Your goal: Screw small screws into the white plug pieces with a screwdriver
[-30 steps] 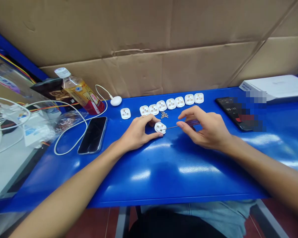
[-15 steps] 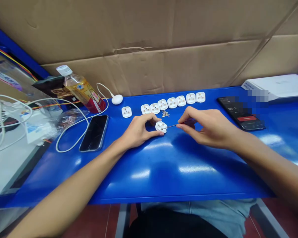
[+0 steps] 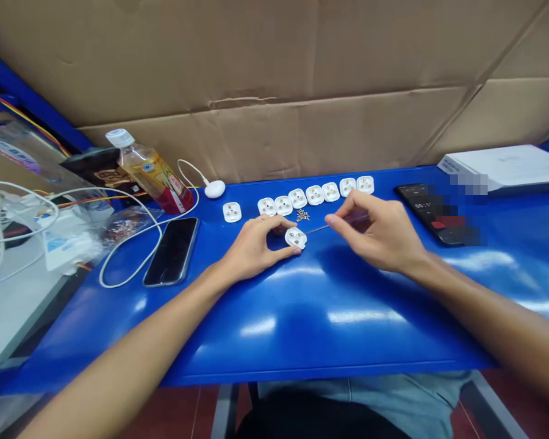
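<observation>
My left hand (image 3: 255, 247) grips a small round-cornered white plastic plug housing (image 3: 295, 238) by its edge, thumb in front and fingers behind. Small metal pieces show inside it. In my right hand (image 3: 379, 231), thumb and fingers are closed around a slim screwdriver (image 3: 318, 229); its handle is mostly hidden. The thin shaft points left, its tip at or just by the housing's right rim; contact is unclear. Behind the hands lies a little heap of copper-coloured screws (image 3: 303, 215). A row of similar white housings (image 3: 315, 195) runs along the back, with one more (image 3: 232, 212) apart on the left.
On the left are a phone (image 3: 172, 251), a white cable (image 3: 101, 268), a drink bottle (image 3: 153, 174) and a round white device (image 3: 215, 189). A second phone (image 3: 427, 213) and a white box (image 3: 507, 167) lie at right. A cardboard wall (image 3: 274, 140) backs the blue table (image 3: 302, 341).
The screwdriver tip has drawn back from the housing's inside to its right rim. My left hand still holds the housing. The whole view has shifted slightly.
</observation>
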Available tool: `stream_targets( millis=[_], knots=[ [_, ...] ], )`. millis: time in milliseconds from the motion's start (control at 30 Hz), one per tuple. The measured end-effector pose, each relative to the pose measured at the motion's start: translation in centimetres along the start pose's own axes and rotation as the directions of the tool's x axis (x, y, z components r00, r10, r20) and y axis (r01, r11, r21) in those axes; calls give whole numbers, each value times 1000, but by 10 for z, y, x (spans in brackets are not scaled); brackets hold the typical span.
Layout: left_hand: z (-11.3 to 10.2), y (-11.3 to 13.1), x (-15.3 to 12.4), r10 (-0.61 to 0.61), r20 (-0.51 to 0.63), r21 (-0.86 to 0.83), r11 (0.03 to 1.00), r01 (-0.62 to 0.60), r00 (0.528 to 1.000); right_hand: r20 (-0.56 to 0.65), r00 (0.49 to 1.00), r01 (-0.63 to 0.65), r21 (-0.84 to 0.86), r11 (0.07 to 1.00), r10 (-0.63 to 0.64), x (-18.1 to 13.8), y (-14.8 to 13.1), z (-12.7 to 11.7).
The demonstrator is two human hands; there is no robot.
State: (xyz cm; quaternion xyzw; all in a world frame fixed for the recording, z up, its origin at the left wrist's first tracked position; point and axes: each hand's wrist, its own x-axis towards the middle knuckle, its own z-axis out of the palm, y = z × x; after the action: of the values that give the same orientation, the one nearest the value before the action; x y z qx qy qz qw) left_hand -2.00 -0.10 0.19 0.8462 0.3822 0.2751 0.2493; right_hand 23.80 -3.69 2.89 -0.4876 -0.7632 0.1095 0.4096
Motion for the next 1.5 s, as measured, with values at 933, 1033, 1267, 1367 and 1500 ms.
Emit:
stream_targets(
  millis=[933,1033,1267,1367,1500],
  knots=[
    [-1,4,3,-83,-145,-164,985,59,986,-134,975,162,-114,980,-177,-3,6,1],
    [-1,7,1,-49,-157,-147,989,25,986,-136,964,215,-112,970,-229,-6,0,1],
    [-1,9,0,16,-171,-110,993,-35,985,-98,960,250,-129,960,-264,-10,-5,2],
    [-2,8,0,1,-170,-108,994,-20,985,-99,964,231,-146,962,-247,-11,-4,2],
    [-3,8,1,-20,-174,-114,993,0,985,-108,963,229,-157,961,-248,-11,-3,1]
  ],
)
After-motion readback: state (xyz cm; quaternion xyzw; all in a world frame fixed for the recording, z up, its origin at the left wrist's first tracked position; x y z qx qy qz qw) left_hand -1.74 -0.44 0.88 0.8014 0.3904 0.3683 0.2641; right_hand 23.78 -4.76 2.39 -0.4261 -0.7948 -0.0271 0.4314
